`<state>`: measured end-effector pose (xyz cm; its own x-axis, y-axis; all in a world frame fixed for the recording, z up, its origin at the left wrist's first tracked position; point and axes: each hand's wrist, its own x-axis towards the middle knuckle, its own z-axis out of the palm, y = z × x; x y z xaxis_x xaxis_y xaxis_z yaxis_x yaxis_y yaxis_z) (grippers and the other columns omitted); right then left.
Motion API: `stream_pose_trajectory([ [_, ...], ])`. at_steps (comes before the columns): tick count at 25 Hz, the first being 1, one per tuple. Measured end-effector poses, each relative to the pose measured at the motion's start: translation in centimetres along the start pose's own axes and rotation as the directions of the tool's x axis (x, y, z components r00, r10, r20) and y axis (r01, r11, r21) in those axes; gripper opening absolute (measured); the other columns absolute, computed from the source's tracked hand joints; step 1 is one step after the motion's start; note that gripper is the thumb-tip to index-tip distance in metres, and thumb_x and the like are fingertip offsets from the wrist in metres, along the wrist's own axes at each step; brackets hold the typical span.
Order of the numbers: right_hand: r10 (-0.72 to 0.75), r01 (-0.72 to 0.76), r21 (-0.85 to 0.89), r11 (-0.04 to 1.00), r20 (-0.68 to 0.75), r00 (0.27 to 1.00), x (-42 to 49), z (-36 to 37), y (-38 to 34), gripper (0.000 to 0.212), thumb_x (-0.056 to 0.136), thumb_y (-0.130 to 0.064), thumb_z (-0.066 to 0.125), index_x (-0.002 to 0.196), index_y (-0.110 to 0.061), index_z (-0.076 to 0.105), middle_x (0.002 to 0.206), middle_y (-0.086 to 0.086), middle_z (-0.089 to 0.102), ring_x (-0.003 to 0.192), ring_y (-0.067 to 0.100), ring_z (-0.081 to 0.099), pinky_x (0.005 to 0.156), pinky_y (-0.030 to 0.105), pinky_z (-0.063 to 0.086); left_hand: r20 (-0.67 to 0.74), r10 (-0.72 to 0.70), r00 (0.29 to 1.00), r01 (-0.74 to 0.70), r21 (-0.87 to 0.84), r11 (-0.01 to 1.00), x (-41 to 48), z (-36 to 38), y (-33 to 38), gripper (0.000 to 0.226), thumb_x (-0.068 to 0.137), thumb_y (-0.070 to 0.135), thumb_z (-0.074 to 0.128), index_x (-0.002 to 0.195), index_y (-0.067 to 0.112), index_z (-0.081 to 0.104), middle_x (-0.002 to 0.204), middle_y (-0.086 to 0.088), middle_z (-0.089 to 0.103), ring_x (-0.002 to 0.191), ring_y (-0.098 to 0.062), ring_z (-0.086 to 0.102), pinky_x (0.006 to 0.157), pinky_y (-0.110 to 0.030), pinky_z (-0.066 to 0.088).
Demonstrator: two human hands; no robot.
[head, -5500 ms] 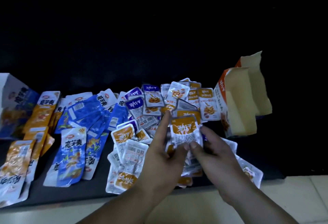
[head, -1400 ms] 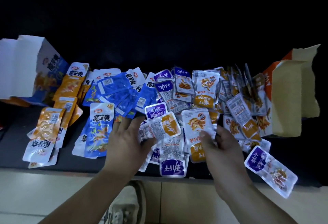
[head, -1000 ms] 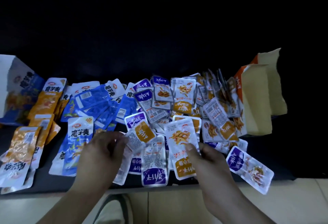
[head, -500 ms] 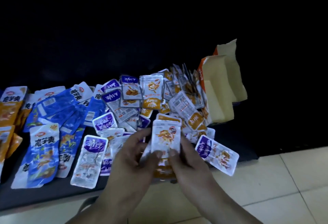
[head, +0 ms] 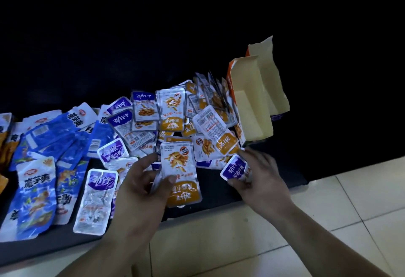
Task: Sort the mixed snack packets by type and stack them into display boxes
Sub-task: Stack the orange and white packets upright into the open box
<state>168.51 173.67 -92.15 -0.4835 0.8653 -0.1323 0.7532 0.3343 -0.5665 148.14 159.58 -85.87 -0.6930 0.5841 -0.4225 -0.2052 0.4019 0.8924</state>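
My left hand (head: 140,191) holds a small stack of orange-and-silver packets (head: 178,171) upright over the front of the dark table, thumb on the top one. My right hand (head: 256,176) grips a purple-and-silver packet (head: 234,168) at the table's right front. A mixed pile of orange and purple packets (head: 175,112) lies behind both hands. An open orange display box (head: 247,101) stands at the right of the pile with several orange packets leaning against it. Long blue packets (head: 35,195) lie at the left.
The dark table's front edge (head: 208,207) runs just under my hands, with pale floor tiles (head: 328,211) below. A loose purple packet (head: 96,200) lies at the front beside the blue ones. Orange long packets (head: 3,143) show at the far left edge.
My right hand has let go of the orange stack and moved right to take hold of the purple packet. My left hand keeps the stack. The view has swung a little to the left.
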Motion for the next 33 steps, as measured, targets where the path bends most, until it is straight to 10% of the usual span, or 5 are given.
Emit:
stream_pose_trajectory([
  [13,0.072,-0.072,0.002,0.997,0.03,0.997,2.1,1.5,-3.2,0.075,0.077,-0.029,0.083,0.144,-0.036,0.049,0.122,-0.009,0.052,0.119,0.017,0.041,0.092,0.038,0.047,-0.029,-0.04,0.999,0.037,-0.112,0.993,0.0,-2.3,-1.3,0.049,0.085,0.004,0.078,0.122,0.032,0.062,0.094,0.006,0.081,0.088,-0.008,0.077,0.067,-0.022,0.059],
  [18,0.137,-0.153,0.331,0.931,0.071,0.988,1.2,0.0,-3.4,0.057,0.076,-0.011,0.086,0.118,-0.04,0.061,0.109,-0.022,0.062,0.097,-0.008,0.061,0.076,0.004,0.045,-0.011,-0.029,1.0,0.027,-0.113,0.993,0.4,-2.4,-0.5,0.048,0.086,0.003,0.078,0.122,0.029,0.062,0.092,0.007,0.08,0.085,-0.012,0.077,0.066,-0.026,0.061],
  [26,0.448,-0.32,0.609,0.726,-0.067,0.891,-0.7,-2.2,-3.2,0.014,0.096,-0.016,0.068,0.088,-0.027,0.067,0.079,-0.004,0.075,0.074,0.018,0.073,0.067,0.042,0.062,0.201,0.191,0.961,-0.215,0.108,0.971,4.6,3.1,1.2,0.035,0.098,0.015,0.067,0.116,0.043,0.06,0.092,0.009,0.076,0.091,-0.023,0.073,0.085,-0.042,0.061],
  [29,0.446,-0.289,0.641,0.712,-0.095,0.89,-1.3,-2.4,-4.0,0.013,0.097,-0.015,0.065,0.088,-0.024,0.063,0.074,0.0,0.073,0.062,0.021,0.069,0.056,0.042,0.059,0.428,0.481,0.765,-0.644,0.538,0.544,2.9,2.2,-3.4,0.031,0.09,0.024,0.066,0.118,0.036,0.066,0.12,0.017,0.065,0.111,-0.011,0.065,0.098,-0.019,0.048],
  [33,0.348,-0.143,0.654,0.743,-0.195,0.917,-0.9,-1.9,-5.7,0.015,0.095,-0.011,0.065,0.094,-0.026,0.062,0.078,0.001,0.072,0.073,0.021,0.073,0.068,0.044,0.062,0.7,0.364,0.615,-0.777,0.617,0.126,3.4,3.0,-5.9,0.061,0.087,0.044,0.053,0.143,0.021,0.053,0.156,-0.001,0.049,0.145,-0.024,0.045,0.109,-0.043,0.048],
])
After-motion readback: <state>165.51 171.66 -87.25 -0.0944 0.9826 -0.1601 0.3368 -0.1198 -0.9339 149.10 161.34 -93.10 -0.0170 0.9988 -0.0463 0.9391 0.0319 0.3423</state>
